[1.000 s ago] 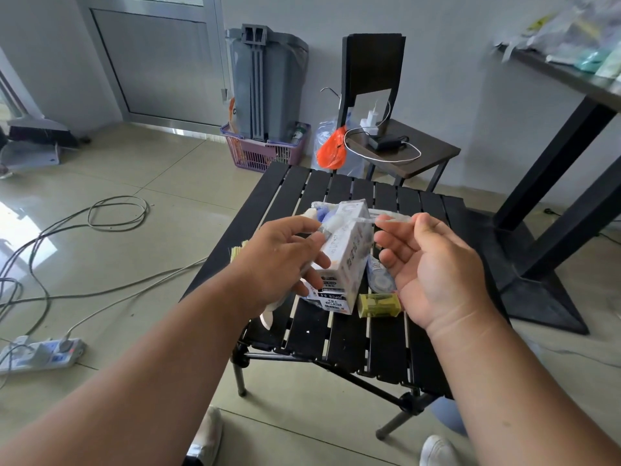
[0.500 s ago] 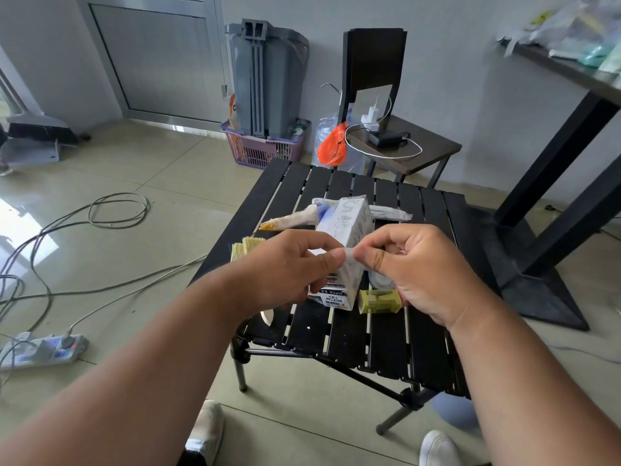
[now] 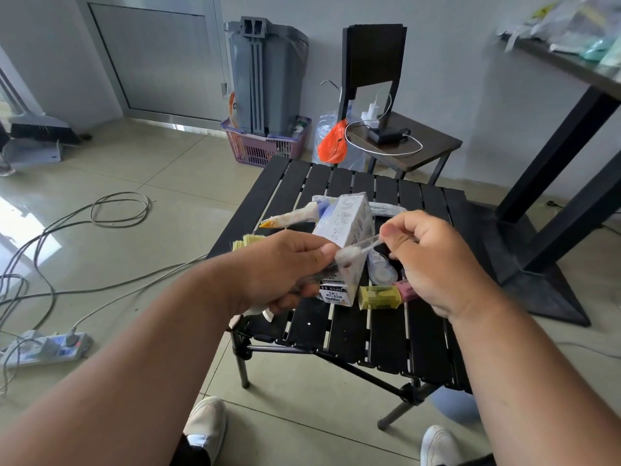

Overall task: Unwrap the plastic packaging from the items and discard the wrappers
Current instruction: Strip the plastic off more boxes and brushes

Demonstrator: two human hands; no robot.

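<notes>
**Peeling a clear wrapper off a slim item above the slatted table**

Gripping a thin, dark, pen-like item (image 3: 314,275) in curled fingers, the left hand (image 3: 285,267) is holding it low and nearest the body, its long axis running up and rightward toward the other hand. The right hand (image 3: 426,260) is pinching the free end of the clear plastic wrapper (image 3: 358,248) between thumb and forefinger, so the film is stretching between the two hands, along the same line as the item. The coming pull likely depends on that line: the right hand is sitting at the wrapper's far end and looks better placed to draw it off lengthwise.

Just behind the hands, a white box (image 3: 346,237) is standing on the black slatted table (image 3: 386,334). Below the right hand, a yellow-green case (image 3: 378,292) is lying beside a clear tape dispenser (image 3: 381,270). Beyond the left hand a wrapped brush-like item (image 3: 292,216) is lying across the slats. Farther off, by the wall, a grey bin (image 3: 265,72) is standing.
</notes>
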